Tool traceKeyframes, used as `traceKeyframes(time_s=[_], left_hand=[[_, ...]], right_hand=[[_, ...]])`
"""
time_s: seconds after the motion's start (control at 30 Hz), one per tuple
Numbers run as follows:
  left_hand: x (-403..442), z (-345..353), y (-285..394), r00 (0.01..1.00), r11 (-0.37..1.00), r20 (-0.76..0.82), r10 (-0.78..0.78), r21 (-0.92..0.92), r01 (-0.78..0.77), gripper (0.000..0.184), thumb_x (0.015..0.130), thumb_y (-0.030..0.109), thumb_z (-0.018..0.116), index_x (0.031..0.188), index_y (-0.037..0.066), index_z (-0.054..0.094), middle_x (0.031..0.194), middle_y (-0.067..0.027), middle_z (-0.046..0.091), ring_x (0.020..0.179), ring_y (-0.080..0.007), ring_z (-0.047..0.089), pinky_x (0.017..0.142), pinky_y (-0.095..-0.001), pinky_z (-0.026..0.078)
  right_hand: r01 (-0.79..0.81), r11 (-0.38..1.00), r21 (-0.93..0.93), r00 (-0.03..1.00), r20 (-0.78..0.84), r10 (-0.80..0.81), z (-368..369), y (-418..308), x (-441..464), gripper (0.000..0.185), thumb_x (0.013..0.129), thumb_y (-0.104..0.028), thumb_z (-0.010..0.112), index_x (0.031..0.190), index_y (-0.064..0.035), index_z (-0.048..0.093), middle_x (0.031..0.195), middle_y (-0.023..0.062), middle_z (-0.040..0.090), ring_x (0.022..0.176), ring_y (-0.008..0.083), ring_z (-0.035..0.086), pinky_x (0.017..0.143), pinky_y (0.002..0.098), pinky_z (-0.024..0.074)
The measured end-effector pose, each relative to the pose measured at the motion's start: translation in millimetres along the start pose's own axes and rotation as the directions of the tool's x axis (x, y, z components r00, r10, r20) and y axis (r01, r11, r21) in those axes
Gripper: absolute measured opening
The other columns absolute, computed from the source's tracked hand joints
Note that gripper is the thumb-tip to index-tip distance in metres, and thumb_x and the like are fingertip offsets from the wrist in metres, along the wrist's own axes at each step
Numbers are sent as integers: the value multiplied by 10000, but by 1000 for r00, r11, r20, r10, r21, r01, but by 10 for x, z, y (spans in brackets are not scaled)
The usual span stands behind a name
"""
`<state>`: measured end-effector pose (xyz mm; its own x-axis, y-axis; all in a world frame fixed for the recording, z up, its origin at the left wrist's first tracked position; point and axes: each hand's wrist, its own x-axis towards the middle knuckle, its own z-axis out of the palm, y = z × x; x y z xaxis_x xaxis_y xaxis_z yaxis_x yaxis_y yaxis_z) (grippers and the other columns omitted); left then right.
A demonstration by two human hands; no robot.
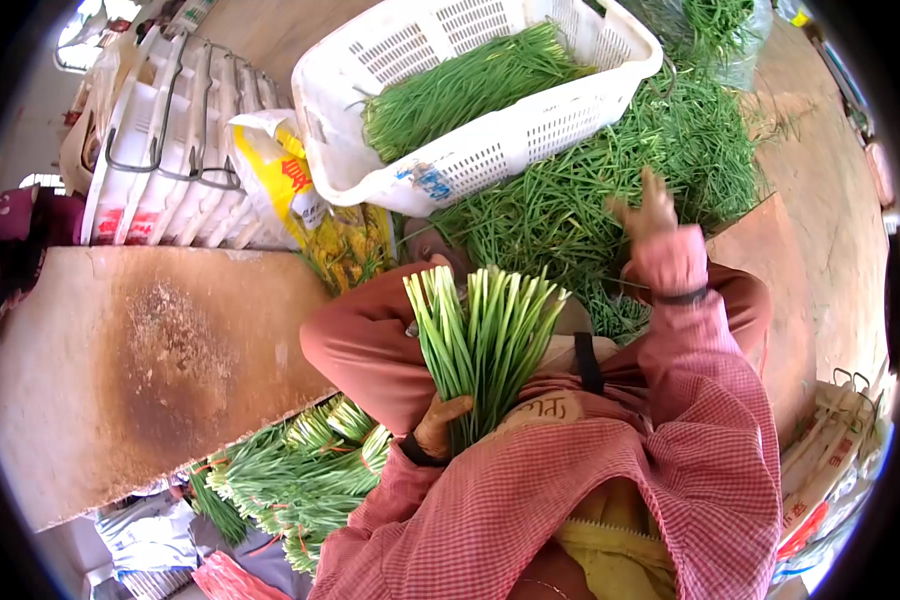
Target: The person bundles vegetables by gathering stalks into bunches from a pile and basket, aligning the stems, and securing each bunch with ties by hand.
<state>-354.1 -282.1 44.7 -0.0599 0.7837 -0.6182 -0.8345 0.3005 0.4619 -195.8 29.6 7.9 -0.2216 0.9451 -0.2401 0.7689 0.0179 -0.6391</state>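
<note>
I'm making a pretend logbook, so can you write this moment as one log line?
left hand: gripping green bunch | right hand: open, over loose greens | white basket: tidy greens inside

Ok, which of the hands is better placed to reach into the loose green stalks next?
Probably the right hand: it is near the loose green stalks with nothing visible in its grasp, while the left hand is holding the bunch.

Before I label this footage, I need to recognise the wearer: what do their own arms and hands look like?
The left hand and right hand are gloveless, the right blurred. The left sleeve and right sleeve are pinkish-red checked; a dark band sits at the left wrist, another rings the right sleeve.
</note>
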Motion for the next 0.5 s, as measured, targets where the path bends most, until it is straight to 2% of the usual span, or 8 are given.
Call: traceKeyframes(time_s=[0.03,0.07,0.13,0.2,0.23,0.3,0.43,0.5], left_hand=[[26,2,18,1000,1000,11,-4,5,3,542,695,138,601,1190,18,419,1082,-96,534,971,-207,520,861,-309,408],[22,3,1,1000,1000,-5,9,12,-9,550,692,150,606,1192,18,420,1092,-89,529,976,-202,516,865,-305,401],[45,-53,16,1000,999,2,-6,48,6,573,679,143,631,1195,12,420,1104,-68,521,985,-172,499,875,-286,380],[142,-36,54,994,973,90,-54,228,32,572,670,124,649,1186,13,429,1089,-61,528,972,-157,502,856,-275,389],[188,-34,69,980,915,167,-110,401,34,571,661,104,666,1177,13,438,1074,-55,535,959,-143,505,837,-263,397],[243,-61,62,971,877,149,-189,469,98,530,655,44,682,1141,19,472,1049,-46,545,934,-126,516,795,-257,424],[467,88,54,991,852,136,-2,518,-70,416,702,14,645,1093,24,504,1005,-56,568,909,-144,538,770,-283,451],[693,144,33,922,535,272,277,753,-383,430,712,33,640,1111,6,482,980,-67,581,888,-161,554,769,-281,453]], right_hand=[[-91,990,107,988,133,77,-17,-72,-345,793,733,-400,600,1317,-31,211,1290,215,330,1205,287,330,980,361,345],[-16,946,325,958,277,-79,36,58,-658,789,759,-387,567,1338,-48,153,1294,198,336,1234,297,286,984,398,332],[-160,655,738,738,530,-417,450,155,-1139,741,759,-293,609,1321,-44,194,1259,153,386,1168,250,363,944,369,357],[-349,383,855,536,517,-668,866,19,-1458,703,760,-199,650,1304,-40,235,1223,107,437,1102,203,439,904,340,381],[-362,525,770,433,638,-636,682,-242,-1529,729,722,-163,692,1290,-40,252,1176,95,476,1056,190,470,879,326,393],[-364,470,804,563,592,-577,806,-427,-1601,756,680,-144,724,1271,-42,263,1131,83,498,1026,181,478,867,321,397],[-233,346,909,830,371,-416,985,-546,-1602,765,628,-100,757,1221,-45,278,1057,65,530,984,170,495,854,312,405],[-290,284,914,856,380,-351,856,-591,-1585,759,630,-53,742,1224,-46,271,1098,69,509,985,166,497,858,317,406]])
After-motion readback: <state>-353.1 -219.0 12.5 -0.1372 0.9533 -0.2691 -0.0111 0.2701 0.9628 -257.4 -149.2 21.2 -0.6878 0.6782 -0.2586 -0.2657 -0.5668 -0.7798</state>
